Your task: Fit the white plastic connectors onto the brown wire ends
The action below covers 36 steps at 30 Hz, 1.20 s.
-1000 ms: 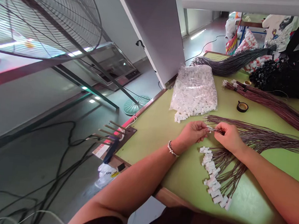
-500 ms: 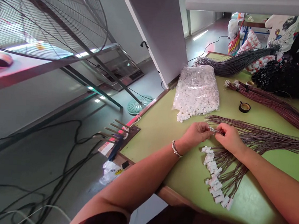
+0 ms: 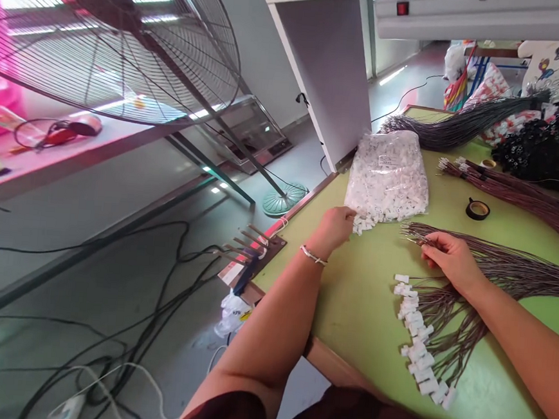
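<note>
My left hand [image 3: 336, 227] reaches to the loose white connectors [image 3: 363, 224] spilled at the mouth of a clear bag of connectors [image 3: 388, 176]; its fingers curl onto them, and whether one is held I cannot see. My right hand [image 3: 452, 257] pinches the metal-tipped ends of brown wires [image 3: 521, 270] from a bundle lying across the green table [image 3: 359, 306]. Below my right hand lies a fan of wires fitted with white connectors [image 3: 418, 343].
A roll of black tape [image 3: 477, 209] sits behind the bundle. More brown wire bundles [image 3: 522, 196], a grey wire bundle [image 3: 460, 124] and a heap of black parts [image 3: 545, 150] fill the far table. A large fan [image 3: 114, 35] stands left, cables [image 3: 120, 326] trail over the floor.
My hands have separated: the left moved away from the wire tips to the loose connectors by the bag. The right stays on the wires. The view has swung left.
</note>
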Each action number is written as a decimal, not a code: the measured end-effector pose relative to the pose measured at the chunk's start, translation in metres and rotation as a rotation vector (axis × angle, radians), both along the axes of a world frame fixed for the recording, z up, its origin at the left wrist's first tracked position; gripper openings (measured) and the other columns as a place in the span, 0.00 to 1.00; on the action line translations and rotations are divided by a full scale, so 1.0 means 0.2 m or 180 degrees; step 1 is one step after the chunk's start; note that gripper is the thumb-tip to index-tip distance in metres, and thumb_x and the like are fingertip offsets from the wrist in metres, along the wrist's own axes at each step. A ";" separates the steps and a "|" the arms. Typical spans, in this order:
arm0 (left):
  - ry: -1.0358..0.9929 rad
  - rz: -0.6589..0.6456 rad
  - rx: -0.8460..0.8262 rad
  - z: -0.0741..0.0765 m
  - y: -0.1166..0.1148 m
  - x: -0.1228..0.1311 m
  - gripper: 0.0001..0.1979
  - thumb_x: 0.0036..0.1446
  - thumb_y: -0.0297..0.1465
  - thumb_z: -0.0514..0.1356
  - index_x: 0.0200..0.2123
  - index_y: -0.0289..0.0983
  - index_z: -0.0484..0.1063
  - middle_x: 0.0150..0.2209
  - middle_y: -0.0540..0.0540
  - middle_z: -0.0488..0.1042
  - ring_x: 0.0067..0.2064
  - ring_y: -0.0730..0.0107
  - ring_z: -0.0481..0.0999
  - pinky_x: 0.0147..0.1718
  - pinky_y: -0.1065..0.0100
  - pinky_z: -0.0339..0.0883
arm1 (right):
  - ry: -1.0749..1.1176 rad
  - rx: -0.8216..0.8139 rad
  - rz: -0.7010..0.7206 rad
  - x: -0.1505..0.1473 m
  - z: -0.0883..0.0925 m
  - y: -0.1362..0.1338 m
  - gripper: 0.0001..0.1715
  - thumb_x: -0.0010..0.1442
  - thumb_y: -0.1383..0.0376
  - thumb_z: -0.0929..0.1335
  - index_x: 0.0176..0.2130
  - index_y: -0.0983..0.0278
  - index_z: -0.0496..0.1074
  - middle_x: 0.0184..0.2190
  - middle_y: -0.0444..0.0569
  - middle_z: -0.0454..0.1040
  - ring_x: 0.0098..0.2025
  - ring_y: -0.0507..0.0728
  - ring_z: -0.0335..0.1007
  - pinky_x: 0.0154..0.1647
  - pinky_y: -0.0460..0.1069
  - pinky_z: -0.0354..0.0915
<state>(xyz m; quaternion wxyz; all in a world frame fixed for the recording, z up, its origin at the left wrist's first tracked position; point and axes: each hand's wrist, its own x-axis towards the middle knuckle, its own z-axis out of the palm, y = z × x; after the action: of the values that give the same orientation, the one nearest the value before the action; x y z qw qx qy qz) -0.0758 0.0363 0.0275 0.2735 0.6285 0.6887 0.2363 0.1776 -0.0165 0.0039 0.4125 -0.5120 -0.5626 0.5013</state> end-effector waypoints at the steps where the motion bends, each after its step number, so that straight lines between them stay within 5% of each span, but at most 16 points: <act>1: 0.0041 -0.0054 -0.0112 -0.01 0.01 0.01 0.09 0.50 0.23 0.52 0.27 0.33 0.72 0.15 0.51 0.65 0.18 0.73 0.65 0.23 0.72 0.57 | -0.0057 0.0031 0.0020 0.00 0.00 0.00 0.15 0.48 0.56 0.69 0.30 0.65 0.69 0.19 0.42 0.69 0.19 0.48 0.60 0.21 0.45 0.58; 11: -0.0410 -0.0322 -0.0470 -0.01 -0.09 0.11 0.03 0.48 0.26 0.58 0.23 0.35 0.70 0.14 0.51 0.67 0.17 0.72 0.68 0.21 0.72 0.59 | -0.0288 0.0262 0.0058 0.00 -0.01 -0.01 0.12 0.47 0.58 0.68 0.28 0.66 0.70 0.18 0.42 0.69 0.19 0.48 0.56 0.20 0.45 0.54; 16: -0.0034 -0.0292 0.0477 -0.01 -0.08 0.13 0.06 0.51 0.27 0.57 0.26 0.35 0.74 0.23 0.46 0.73 0.26 0.67 0.71 0.29 0.67 0.62 | -0.0136 0.0153 -0.0276 -0.02 0.00 -0.02 0.10 0.46 0.59 0.67 0.27 0.65 0.68 0.17 0.41 0.65 0.18 0.48 0.54 0.19 0.45 0.51; 19: -0.0234 -0.1046 0.1097 -0.03 -0.10 0.20 0.08 0.53 0.28 0.57 0.31 0.37 0.77 0.31 0.43 0.75 0.35 0.65 0.72 0.37 0.66 0.64 | -0.0005 0.0168 -0.0482 -0.02 0.00 -0.02 0.08 0.45 0.61 0.67 0.25 0.64 0.67 0.17 0.39 0.62 0.19 0.47 0.51 0.19 0.45 0.49; 23: -0.0294 -0.2815 0.1302 -0.06 -0.15 0.33 0.09 0.56 0.28 0.57 0.38 0.38 0.77 0.38 0.42 0.75 0.42 0.64 0.72 0.46 0.64 0.63 | 0.0212 0.0273 -0.0663 -0.01 -0.02 -0.03 0.06 0.45 0.63 0.66 0.24 0.64 0.66 0.17 0.38 0.59 0.20 0.47 0.49 0.20 0.45 0.48; 26: 0.0058 -0.3283 0.1220 -0.09 -0.17 0.40 0.09 0.57 0.28 0.57 0.37 0.37 0.77 0.37 0.42 0.75 0.41 0.64 0.72 0.46 0.62 0.64 | 0.0344 0.0270 -0.0759 -0.01 -0.02 -0.03 0.07 0.46 0.63 0.66 0.24 0.64 0.65 0.17 0.38 0.58 0.20 0.47 0.49 0.20 0.45 0.48; 31: 0.0124 -0.2747 0.1131 -0.11 -0.18 0.38 0.07 0.57 0.27 0.57 0.32 0.35 0.76 0.34 0.43 0.75 0.38 0.65 0.72 0.44 0.62 0.66 | 0.0164 0.0419 -0.0688 -0.01 -0.02 -0.04 0.08 0.47 0.61 0.67 0.25 0.64 0.66 0.19 0.40 0.60 0.22 0.48 0.52 0.22 0.45 0.51; 36: -0.1270 -0.1291 0.0277 -0.08 -0.17 0.29 0.08 0.52 0.31 0.61 0.34 0.33 0.74 0.24 0.48 0.72 0.25 0.74 0.68 0.25 0.71 0.63 | -0.0051 0.0437 -0.0539 -0.02 0.00 -0.06 0.08 0.46 0.62 0.66 0.24 0.64 0.66 0.18 0.40 0.59 0.22 0.48 0.52 0.22 0.45 0.51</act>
<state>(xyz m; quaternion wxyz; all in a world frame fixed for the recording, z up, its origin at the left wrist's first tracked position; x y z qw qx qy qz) -0.0180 0.0016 0.0109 0.4181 0.7056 0.4707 0.3251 0.1735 -0.0284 0.0033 0.4830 -0.5322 -0.5536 0.4208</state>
